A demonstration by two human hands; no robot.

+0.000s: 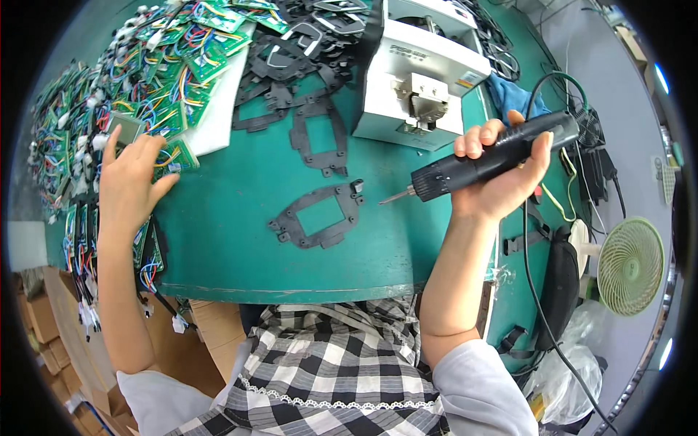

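Observation:
My right hand [502, 163] is wrapped round a black corded electric screwdriver [465, 166]. Its thin bit [396, 196] points left over the table. Below and left of that bit, a black plastic frame [318, 216] with a square opening lies flat. My left hand [131, 178] reaches over the pile of green circuit boards [174, 80], thumb and fingers apart. A small grey-faced piece [126, 129] is at its fingertips, and a green board [179, 155] shows beside the fingers. I cannot tell whether the fingers touch either one.
A white machine [425, 80] stands at the back. Several black frames [318, 134] lie left of it, beside a white sheet [222, 109] under the boards. On the right are a blue cloth [512, 98], a green fan [630, 265] and the screwdriver's cable [534, 291]. Wired boards hang over the left table edge.

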